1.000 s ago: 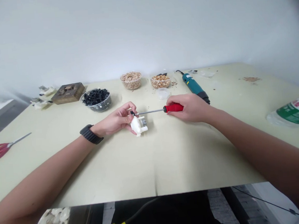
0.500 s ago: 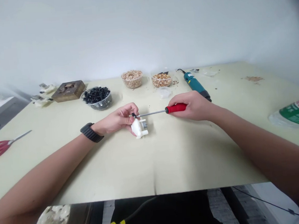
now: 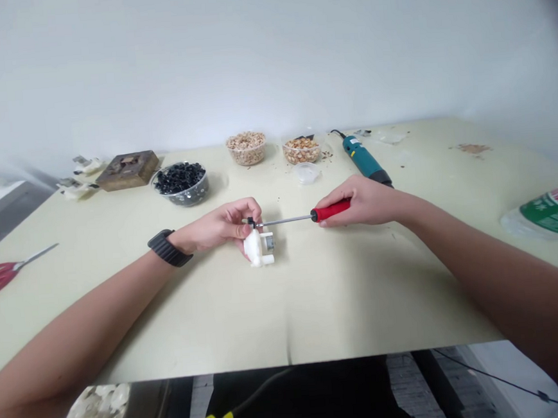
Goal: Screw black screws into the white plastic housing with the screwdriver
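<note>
The white part [image 3: 253, 246] is in the left hand [image 3: 234, 220], over the middle of the table [image 3: 249, 321]. The left hand has it pinched, thumb in front, with a little black bit [image 3: 251, 223] at its top. So the white part and the black bit are already together. A gray round piece [image 3: 269, 242] shows on the side facing right.

The right hand [image 3: 365, 200] is wrapped around the red handle of a screwdriver [image 3: 325, 214]. Its thin metal rod points left, and the tip is up at the black bit. I would say this one is about half done, since the tool is right there on it. The spot is too small to tell if a screw is there, or if it is tight.

Farther out, a clear bowl [image 3: 189, 199] is full of black bits, so lots of those are not used. Behind it to the left, more white parts [image 3: 77, 188] lie near a metal block [image 3: 128, 170]. A bin [image 3: 145, 413] below the table holds many white pieces [image 3: 99, 410] too. I can't tell if those are done or waiting.
</note>
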`<action>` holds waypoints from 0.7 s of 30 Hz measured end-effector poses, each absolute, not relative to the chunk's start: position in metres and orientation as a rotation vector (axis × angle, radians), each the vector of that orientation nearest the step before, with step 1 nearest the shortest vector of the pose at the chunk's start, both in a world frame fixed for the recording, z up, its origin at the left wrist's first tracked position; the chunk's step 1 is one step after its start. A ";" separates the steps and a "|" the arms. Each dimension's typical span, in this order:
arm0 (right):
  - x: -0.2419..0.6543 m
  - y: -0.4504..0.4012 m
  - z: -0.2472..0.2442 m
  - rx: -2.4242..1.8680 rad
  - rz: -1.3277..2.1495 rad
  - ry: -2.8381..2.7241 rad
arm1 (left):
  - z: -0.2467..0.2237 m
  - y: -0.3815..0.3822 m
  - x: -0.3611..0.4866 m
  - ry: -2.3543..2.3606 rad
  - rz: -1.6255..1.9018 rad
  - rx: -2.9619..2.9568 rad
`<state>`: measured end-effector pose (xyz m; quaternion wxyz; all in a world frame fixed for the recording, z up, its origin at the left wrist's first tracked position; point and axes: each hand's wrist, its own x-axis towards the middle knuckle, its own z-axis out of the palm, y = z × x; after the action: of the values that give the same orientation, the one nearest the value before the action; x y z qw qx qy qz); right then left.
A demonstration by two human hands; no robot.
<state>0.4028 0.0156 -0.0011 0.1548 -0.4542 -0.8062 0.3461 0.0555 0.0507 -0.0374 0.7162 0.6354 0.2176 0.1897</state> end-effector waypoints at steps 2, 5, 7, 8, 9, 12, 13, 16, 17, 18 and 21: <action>0.404 0.016 0.000 -1.340 1.111 -2.294 | -0.036 0.050 0.056 0.483 0.412 1.429; 0.406 0.015 0.002 -1.352 1.278 -2.287 | -0.035 0.049 0.056 0.484 0.394 1.456; 0.406 0.015 0.004 -1.338 1.363 -2.293 | -0.034 0.048 0.056 0.495 0.379 1.470; 0.406 0.015 0.005 -1.333 1.400 -2.293 | -0.034 0.047 0.057 0.502 0.371 1.476; 0.406 0.015 0.006 -1.330 1.436 -2.289 | -0.033 0.047 0.057 0.506 0.363 1.482; 0.406 0.016 0.007 -1.341 1.512 -2.267 | -0.033 0.045 0.057 0.512 0.344 1.497; 0.406 0.016 0.007 -1.344 1.532 -2.261 | -0.033 0.045 0.058 0.514 0.340 1.502; 0.408 0.017 0.005 -1.326 1.599 -2.248 | -0.032 0.044 0.059 0.526 0.331 1.521; 0.408 0.018 0.004 -1.308 1.627 -2.244 | -0.032 0.044 0.059 0.531 0.326 1.527; 0.409 0.018 0.004 -1.287 1.658 -2.236 | -0.032 0.043 0.059 0.536 0.322 1.531; 0.410 0.020 0.001 -1.254 1.753 -2.194 | -0.032 0.042 0.060 0.536 0.306 1.534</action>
<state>0.4099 0.0200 0.0012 0.0330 -0.4076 -0.7130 0.5696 0.0604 0.0423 -0.0317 0.6774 0.6824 0.2385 0.1361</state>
